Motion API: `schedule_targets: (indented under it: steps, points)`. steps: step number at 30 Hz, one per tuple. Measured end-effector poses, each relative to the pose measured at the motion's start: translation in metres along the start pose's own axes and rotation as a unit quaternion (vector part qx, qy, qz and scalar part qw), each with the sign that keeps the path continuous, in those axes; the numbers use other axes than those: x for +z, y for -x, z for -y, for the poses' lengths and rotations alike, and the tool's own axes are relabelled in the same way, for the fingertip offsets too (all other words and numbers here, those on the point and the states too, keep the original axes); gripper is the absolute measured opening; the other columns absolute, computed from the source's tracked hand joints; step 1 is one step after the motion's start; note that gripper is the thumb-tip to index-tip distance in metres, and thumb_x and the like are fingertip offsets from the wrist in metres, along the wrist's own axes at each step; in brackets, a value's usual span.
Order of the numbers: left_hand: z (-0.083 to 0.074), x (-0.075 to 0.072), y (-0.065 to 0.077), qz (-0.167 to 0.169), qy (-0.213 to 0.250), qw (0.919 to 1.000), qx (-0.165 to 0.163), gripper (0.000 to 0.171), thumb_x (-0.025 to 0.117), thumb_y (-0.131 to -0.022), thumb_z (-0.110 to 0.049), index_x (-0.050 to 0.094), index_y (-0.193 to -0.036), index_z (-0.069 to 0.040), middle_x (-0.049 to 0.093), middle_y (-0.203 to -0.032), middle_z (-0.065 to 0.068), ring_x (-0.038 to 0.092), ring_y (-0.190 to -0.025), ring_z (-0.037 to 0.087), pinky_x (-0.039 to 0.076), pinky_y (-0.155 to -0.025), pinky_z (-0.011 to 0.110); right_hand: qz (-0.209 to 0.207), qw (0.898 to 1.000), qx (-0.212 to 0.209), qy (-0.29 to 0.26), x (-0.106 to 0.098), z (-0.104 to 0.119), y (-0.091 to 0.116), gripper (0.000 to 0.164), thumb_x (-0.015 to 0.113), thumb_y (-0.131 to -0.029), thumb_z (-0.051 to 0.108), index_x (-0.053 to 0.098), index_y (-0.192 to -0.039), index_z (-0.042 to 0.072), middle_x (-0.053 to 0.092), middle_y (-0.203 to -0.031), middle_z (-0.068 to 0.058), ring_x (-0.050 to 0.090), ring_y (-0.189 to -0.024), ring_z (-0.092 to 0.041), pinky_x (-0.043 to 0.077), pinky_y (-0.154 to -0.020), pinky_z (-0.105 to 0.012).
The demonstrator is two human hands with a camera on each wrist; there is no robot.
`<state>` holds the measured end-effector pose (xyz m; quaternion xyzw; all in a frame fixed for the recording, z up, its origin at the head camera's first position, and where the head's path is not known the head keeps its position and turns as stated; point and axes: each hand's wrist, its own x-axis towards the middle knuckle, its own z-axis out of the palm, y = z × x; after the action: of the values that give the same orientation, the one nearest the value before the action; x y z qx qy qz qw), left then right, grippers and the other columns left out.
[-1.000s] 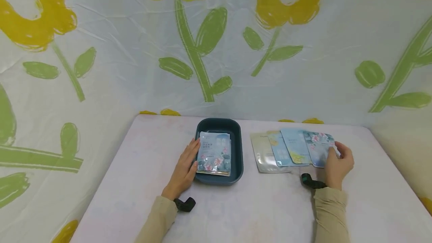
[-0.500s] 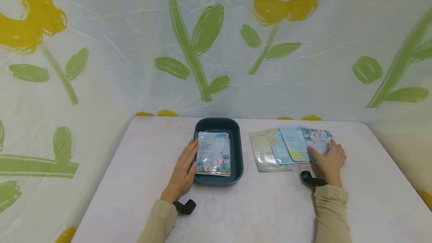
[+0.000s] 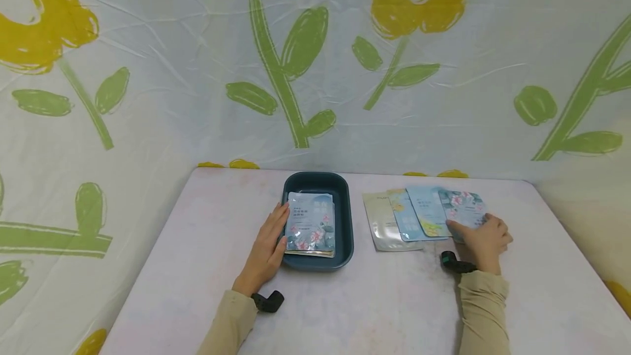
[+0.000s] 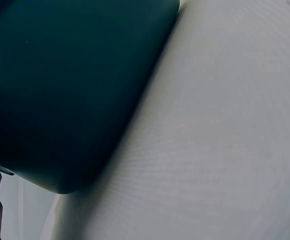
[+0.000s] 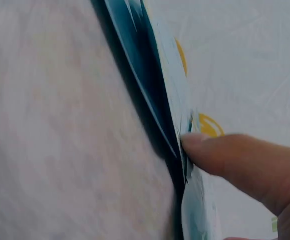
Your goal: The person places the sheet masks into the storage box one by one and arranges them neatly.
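My left hand (image 3: 267, 245) rests along the left side of a dark teal tray (image 3: 348, 234), its fingers stretched out along the rim. Inside the tray lies a small stack of flat sachets (image 3: 309, 223), a pale blue one with pink flowers on top. My right hand (image 3: 488, 241) is at the lower right of a fanned row of sachets. Its thumb touches the lower left of the floral sachet (image 3: 463, 207), while its index finger reaches the right edge. In the right wrist view the thumb (image 5: 199, 147) meets the sachets' edges. Under the floral one lies a light blue sachet (image 3: 428, 207).
Further left in the fan are a blue-and-yellow sachet (image 3: 403, 215) and a silvery beige one (image 3: 382, 223). They lie overlapping on the pale table (image 3: 374, 305). A flower-printed cloth (image 3: 197, 43) hangs behind the table and at its sides.
My right hand has gone from pinching the floral sachet's right edge to spanning its lower part, thumb swung left. Its fingers have since shifted slightly right. The left hand stays at the tray.
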<state>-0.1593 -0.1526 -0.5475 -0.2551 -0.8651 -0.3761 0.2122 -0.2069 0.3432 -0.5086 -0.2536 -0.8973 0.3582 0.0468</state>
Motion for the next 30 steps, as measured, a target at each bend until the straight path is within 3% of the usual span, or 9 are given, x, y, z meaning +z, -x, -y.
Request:
schedule_targets:
  steps: [10, 17, 22, 26, 30]
  points:
    - [-0.003, -0.002, 0.001, 0.012, -0.003, 0.9998, -0.014, 0.061, 0.048, -0.096, -0.008, 0.031, -0.154, -0.002, 0.026, -0.162, 0.008, 0.018, -0.150, 0.030, 0.016, -0.120, 0.048, 0.040, 0.998, 0.047, 0.018, -0.013, -0.002, 0.001, 0.114, 0.075, -0.081, 0.046, 0.006, -0.152, -0.011, 0.002, -0.145, -0.046, 0.003, -0.132, -0.061, 0.009, -0.105, -0.072]
    - [-0.004, -0.002, 0.000, 0.010, 0.001, 0.9999, -0.011, 0.062, 0.049, -0.096, -0.007, 0.030, -0.155, -0.004, 0.025, -0.163, 0.007, 0.018, -0.150, 0.030, 0.015, -0.121, 0.048, 0.027, 0.998, 0.051, 0.033, -0.016, -0.009, 0.002, 0.120, 0.077, -0.078, 0.051, 0.006, -0.151, -0.013, 0.010, -0.141, -0.047, 0.012, -0.125, -0.059, 0.015, -0.100, -0.071]
    - [-0.005, -0.003, 0.002, 0.011, -0.002, 0.9998, -0.015, 0.060, 0.049, -0.096, -0.008, 0.032, -0.154, -0.002, 0.026, -0.163, 0.007, 0.019, -0.150, 0.031, 0.016, -0.121, 0.048, 0.007, 0.998, 0.054, 0.029, -0.015, -0.013, 0.004, 0.121, 0.077, -0.077, 0.053, 0.008, -0.151, -0.013, 0.014, -0.144, -0.046, 0.017, -0.129, -0.060, 0.015, -0.103, -0.072]
    - [-0.005, -0.003, 0.002, 0.010, -0.005, 0.9998, -0.016, 0.061, 0.050, -0.095, -0.007, 0.032, -0.153, 0.000, 0.026, -0.162, 0.008, 0.019, -0.150, 0.031, 0.018, -0.119, 0.051, -0.012, 0.997, 0.070, 0.005, -0.015, -0.013, 0.006, 0.115, 0.075, -0.081, 0.052, 0.011, -0.153, -0.010, 0.018, -0.149, -0.042, 0.020, -0.134, -0.059, 0.015, -0.108, -0.069]
    - [-0.005, -0.002, 0.002, 0.008, -0.005, 0.9999, -0.013, 0.060, 0.050, -0.096, -0.007, 0.032, -0.154, -0.001, 0.026, -0.162, 0.008, 0.019, -0.150, 0.031, 0.017, -0.120, 0.051, -0.029, 0.993, 0.092, -0.066, -0.017, -0.014, 0.010, 0.109, 0.076, -0.082, 0.045, 0.013, -0.154, -0.007, 0.021, -0.154, -0.035, 0.022, -0.139, -0.054, 0.016, -0.115, -0.062]
